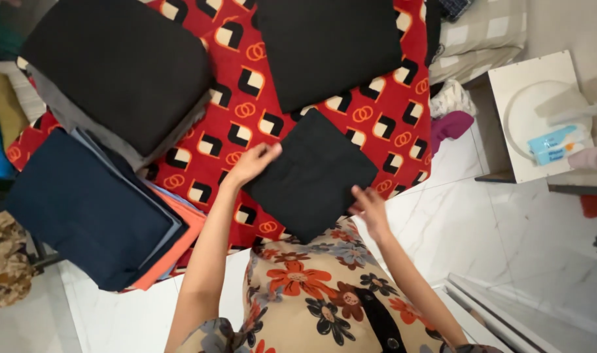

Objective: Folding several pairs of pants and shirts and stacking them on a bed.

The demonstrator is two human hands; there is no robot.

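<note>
black folded cloth (309,173) lies flat on the red patterned bedspread (259,104), near its edge, between both hands. left hand (254,163) rests open, fingers flat on the cloth's left corner; right hand (369,208) pinches loosely at its lower right edge, fingers half curled. i'd guess the soft, matte square could slide off the edge toward the glossy marble floor (455,222), or its layers skew if one hand tugs harder. up from the left hand sit thicker dark folded stacks (115,65).
</note>
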